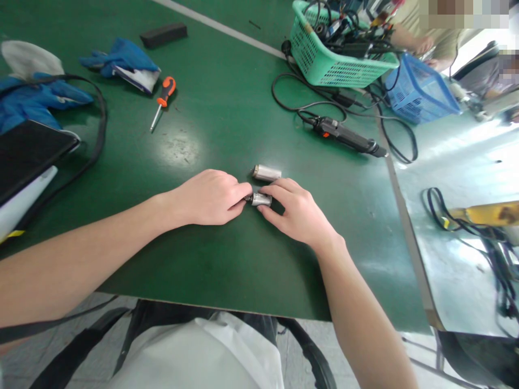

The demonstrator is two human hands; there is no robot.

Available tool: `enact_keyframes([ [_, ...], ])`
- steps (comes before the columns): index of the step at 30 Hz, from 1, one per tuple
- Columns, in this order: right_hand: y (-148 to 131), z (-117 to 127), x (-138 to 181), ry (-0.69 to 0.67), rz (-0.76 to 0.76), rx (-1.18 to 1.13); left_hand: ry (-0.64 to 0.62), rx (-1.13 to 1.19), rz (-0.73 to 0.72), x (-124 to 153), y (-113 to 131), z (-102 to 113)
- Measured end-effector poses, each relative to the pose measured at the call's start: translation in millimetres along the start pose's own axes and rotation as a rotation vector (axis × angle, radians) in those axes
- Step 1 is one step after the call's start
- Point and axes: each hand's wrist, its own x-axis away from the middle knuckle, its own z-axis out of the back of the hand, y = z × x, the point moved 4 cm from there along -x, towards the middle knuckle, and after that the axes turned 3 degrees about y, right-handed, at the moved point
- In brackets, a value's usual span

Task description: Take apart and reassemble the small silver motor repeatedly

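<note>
Both of my hands meet at the middle of the green table (227, 108). My right hand (295, 213) pinches a small silver metal cylinder (261, 199) between thumb and fingers. My left hand (211, 197) is closed, its fingertips pressed on the dark left end of that same cylinder. A second silver cylinder (266, 173) lies loose on the table just beyond the hands, touched by neither.
An orange-handled screwdriver (162, 99) and blue gloves (121, 62) lie far left. A black electric screwdriver (348, 138) with cable lies far right, near a green basket (336, 59) and blue basket (421, 94). Another person sits at the top right. A black tablet (28, 154) is at left.
</note>
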Motion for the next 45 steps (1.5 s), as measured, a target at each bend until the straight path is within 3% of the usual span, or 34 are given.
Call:
enact_keyframes([
  [45,-8.3,3.2,1.4,-0.053,-0.03,0.025,0.024,-0.055,-0.006,-0.4,1.8,3.8],
])
